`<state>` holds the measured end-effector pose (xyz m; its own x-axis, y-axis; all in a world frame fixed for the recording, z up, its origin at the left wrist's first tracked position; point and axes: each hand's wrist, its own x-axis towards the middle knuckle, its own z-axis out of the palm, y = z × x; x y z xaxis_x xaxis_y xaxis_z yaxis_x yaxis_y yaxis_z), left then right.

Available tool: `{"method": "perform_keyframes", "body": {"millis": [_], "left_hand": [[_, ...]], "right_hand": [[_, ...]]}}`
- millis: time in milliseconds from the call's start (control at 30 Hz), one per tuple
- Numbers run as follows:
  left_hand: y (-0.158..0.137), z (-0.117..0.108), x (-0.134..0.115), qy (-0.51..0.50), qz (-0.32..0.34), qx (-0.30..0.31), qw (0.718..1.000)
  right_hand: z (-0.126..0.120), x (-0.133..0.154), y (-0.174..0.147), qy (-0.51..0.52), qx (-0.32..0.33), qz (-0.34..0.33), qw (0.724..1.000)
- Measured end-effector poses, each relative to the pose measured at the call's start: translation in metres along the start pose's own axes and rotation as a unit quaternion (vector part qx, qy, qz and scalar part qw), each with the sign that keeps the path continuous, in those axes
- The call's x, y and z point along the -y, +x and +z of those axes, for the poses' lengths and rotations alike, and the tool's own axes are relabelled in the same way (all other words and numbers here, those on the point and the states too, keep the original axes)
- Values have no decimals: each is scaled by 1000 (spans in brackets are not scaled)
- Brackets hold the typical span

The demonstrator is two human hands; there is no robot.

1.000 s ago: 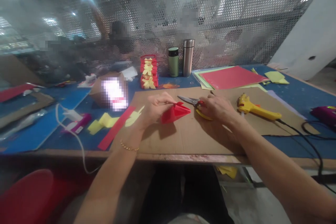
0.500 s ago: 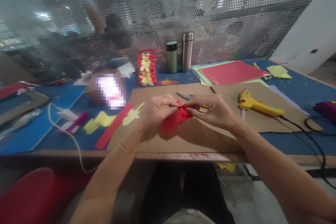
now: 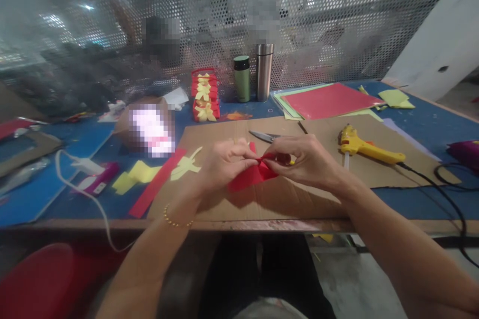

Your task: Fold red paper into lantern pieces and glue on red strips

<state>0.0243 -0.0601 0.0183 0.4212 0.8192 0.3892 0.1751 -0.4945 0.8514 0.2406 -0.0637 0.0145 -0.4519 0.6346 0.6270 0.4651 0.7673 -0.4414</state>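
Note:
Between my two hands is a piece of folded red paper [image 3: 247, 178], held just above a brown cardboard sheet [image 3: 209, 204]. My left hand [image 3: 229, 163] pinches its upper edge from the left. From the right, my right hand [image 3: 299, 159] pinches the same edge, thumb and fingers close together. Partly hidden behind my right hand are scissors [image 3: 263, 136]. Left of my left hand lie a pale yellow paper bow shape [image 3: 185, 167] and a long red paper strip [image 3: 159, 183]. A yellow glue gun [image 3: 368, 149] rests on the cardboard at the right.
At the back stand red paper boxes with yellow bows [image 3: 205, 94], a green cup [image 3: 242, 79] and a steel flask [image 3: 265, 74]. Red paper sheets [image 3: 329, 100] lie back right. A white cable [image 3: 103, 209] and a black cord [image 3: 445, 199] hang over the front edge.
The red paper has tilted, and its lower flap now spreads wider under my fingers. Both hands still pinch its upper edge. The whole view has shifted slightly.

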Motion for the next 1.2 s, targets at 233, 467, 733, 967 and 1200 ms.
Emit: {"method": "perform_keyframes", "body": {"millis": [233, 467, 733, 967, 1200], "left_hand": [[4, -2, 5, -10, -24, 10, 1000], [10, -6, 14, 18, -19, 15, 1000], [10, -6, 22, -33, -21, -22, 999], [7, -6, 11, -36, -28, -45, 998], [20, -16, 25, -8, 20, -33, 999]], "right_hand": [[2, -2, 1, 13, 3, 25, 1000], [3, -8, 1, 12, 12, 50, 999], [-14, -11, -10, -102, -33, 48, 993], [-87, -59, -73, -404, -127, 241, 873], [-99, -82, -97, -476, 137, 399, 772]]}}
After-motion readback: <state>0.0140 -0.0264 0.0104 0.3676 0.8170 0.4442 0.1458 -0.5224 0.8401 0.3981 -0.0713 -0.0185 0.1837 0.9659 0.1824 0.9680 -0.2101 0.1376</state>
